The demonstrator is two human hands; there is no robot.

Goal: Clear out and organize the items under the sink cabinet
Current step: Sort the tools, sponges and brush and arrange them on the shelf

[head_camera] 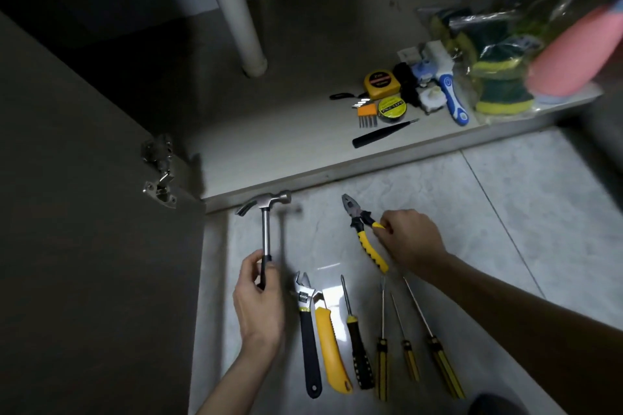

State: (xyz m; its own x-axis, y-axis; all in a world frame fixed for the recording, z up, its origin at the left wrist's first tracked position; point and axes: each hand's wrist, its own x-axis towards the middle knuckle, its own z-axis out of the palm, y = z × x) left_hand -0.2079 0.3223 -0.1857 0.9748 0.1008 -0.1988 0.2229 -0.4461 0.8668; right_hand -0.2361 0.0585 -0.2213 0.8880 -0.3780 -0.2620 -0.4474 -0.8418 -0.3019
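We look down at a pale tiled floor (505, 212) in front of an open under-sink cabinet. Our left hand (258, 300) has its grip wrapped around the dark lower handle of a claw hammer (266, 226), a small tool with a shiny steel shaft and head. The hammer stands nearly straight away from us, head at the far end close to the cabinet's front edge, claw to the left and striking face to the right. Our right hand (409, 236) pinches one yellow-and-black handle of a pair of pliers (364, 232); their long axis runs diagonally, grey nose pointing up and to the left, the free handle trailing toward us. Nearer to us, a row of tools lies side by side on the floor, all pointing away: an adjustable wrench (308, 330) with a black handle, a yellow utility knife (332, 347), and four screwdrivers (357, 340) with yellow-and-black handles. Inside, on the cabinet shelf (269, 145), we make out a yellow tape measure (381, 82), a roll of tape (391, 108), an orange comb-like piece (366, 114), a black pointed tool (384, 135) and a blue-and-white handled brush (453, 98). Farther right, a clear plastic bag (499, 77) of green and yellow sponges is blurred, and a pink shape (573, 54) at the frame edge is cut off and hard to identify. A white drain pipe (236, 10) descends at the back; the cabinet door (84, 212) on the left is in deep shadow.
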